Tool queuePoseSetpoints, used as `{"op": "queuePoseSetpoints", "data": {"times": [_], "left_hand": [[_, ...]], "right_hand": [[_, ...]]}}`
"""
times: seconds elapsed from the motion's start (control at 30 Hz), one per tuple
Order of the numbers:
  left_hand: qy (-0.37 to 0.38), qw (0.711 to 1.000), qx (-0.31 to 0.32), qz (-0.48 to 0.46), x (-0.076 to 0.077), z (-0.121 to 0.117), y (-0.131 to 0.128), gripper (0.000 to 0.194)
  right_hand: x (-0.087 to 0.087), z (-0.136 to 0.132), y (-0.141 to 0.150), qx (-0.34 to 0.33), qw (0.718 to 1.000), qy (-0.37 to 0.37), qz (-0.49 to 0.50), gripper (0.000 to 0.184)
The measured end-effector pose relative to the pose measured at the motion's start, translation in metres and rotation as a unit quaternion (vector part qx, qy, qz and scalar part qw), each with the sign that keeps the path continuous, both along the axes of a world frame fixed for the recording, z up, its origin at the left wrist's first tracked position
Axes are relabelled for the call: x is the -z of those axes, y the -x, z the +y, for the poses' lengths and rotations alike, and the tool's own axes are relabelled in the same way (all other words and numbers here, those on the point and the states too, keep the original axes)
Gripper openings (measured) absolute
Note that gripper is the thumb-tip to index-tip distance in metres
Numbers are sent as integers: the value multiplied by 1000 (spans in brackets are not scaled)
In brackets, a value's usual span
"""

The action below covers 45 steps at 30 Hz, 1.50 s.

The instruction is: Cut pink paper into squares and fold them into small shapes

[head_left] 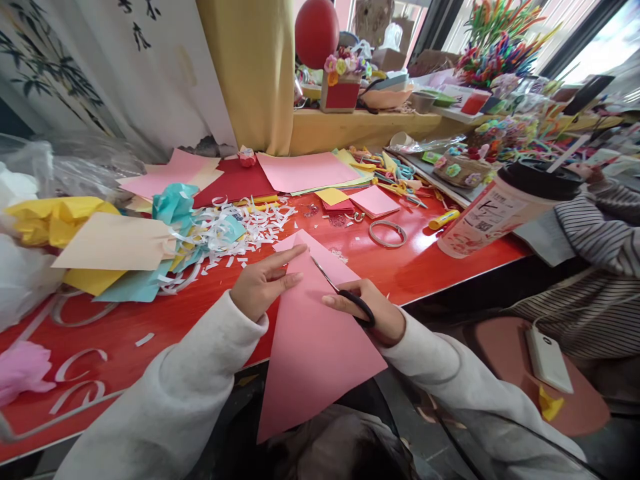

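Observation:
A large sheet of pink paper (pixel 320 353) hangs over the table's front edge, its far end lying on the red tabletop. My left hand (pixel 263 281) grips the sheet by its left edge near the far end, thumb and forefinger showing on top. In my right hand (pixel 375 307) is a pair of scissors (pixel 356 303) with black handles. Their blades point away and to the left and meet the paper near its far end, just right of my left fingertips. Part of the handles is hidden by my right fingers.
White paper shreds (pixel 225 230) and coloured sheets are heaped left. A tape ring (pixel 387 234), small pink squares (pixel 374 200) and a yellow glue stick (pixel 443 220) lie beyond. A lidded cup (pixel 493 217) stands right, near a person in a striped sleeve (pixel 595 227).

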<state>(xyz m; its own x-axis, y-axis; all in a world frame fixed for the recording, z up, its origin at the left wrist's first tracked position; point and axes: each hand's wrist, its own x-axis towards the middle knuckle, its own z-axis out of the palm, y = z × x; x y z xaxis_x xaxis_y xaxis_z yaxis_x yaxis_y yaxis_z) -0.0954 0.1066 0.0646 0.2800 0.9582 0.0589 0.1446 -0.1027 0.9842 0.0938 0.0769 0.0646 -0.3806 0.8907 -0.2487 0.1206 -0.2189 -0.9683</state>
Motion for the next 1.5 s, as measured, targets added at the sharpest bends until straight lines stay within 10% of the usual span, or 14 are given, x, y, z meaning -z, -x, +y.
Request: {"op": "queuePoseSetpoints", "data": {"times": [1.2,1.5], "left_hand": [[4,997,78,-26,6,-1,-1,67],[93,995,5,-45,-1,0,-3,65]], "right_hand": [[4,9,2,0,1000,-23,-7,45],[5,9,4,4,1000,-13,17,45]]}}
